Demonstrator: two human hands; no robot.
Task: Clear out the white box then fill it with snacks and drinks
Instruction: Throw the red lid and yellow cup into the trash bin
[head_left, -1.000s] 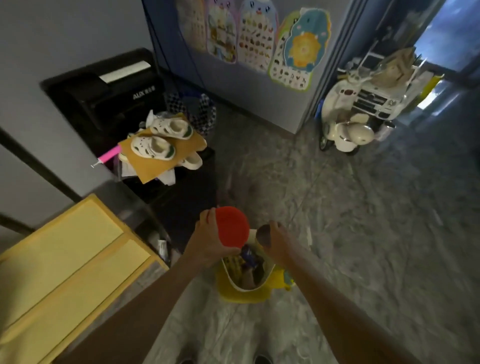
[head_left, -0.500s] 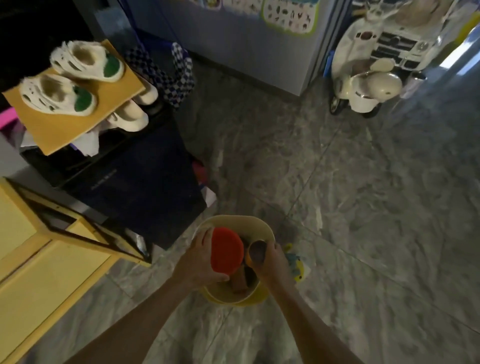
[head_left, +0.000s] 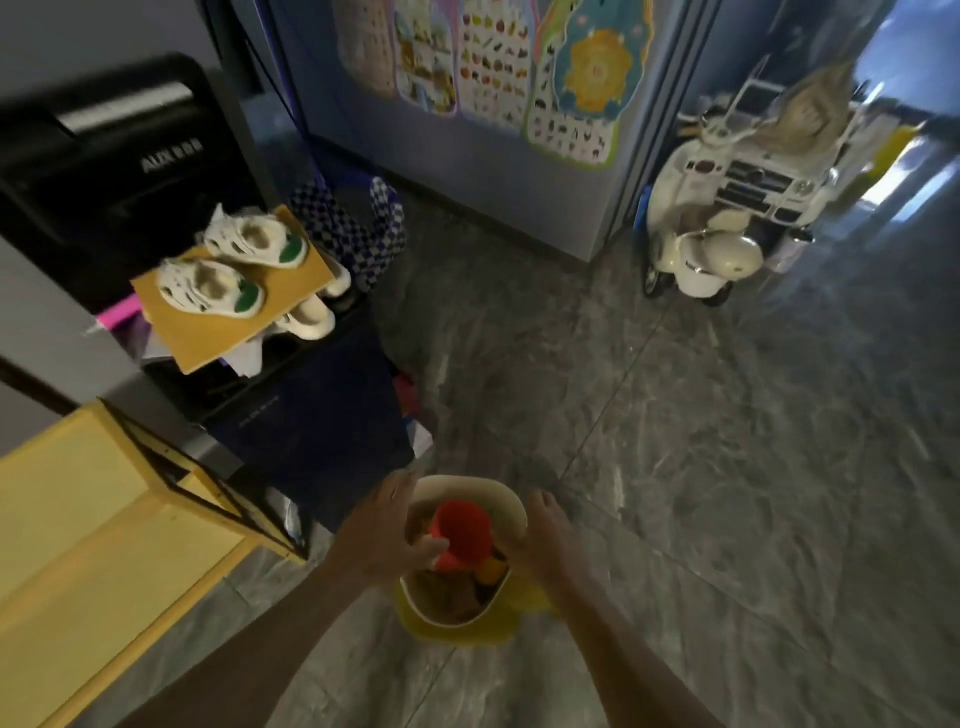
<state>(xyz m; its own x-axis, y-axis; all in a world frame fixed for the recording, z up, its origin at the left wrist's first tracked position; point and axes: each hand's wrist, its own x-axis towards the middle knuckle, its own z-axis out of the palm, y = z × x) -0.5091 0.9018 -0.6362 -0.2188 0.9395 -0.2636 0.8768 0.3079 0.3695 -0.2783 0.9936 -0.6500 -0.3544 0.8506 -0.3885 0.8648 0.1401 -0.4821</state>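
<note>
Tub (head_left: 470, 487), cream-white inside and yellow outside, stands on the grey marbled floor (head_left: 727, 467), just beside a dark blue box (head_left: 322, 431). I see a red cup (head_left: 462, 535) lying tilted on top of brown items (head_left: 452, 592) and a yellow piece (head_left: 491, 571) inside. Left hand (head_left: 387, 530) sits over the left rim, fingers stretched apart, thumb touching the cup. Right hand (head_left: 540, 540) rests on the right rim; I cannot tell whether its fingers grip. Picture is dim and blurred.
</note>
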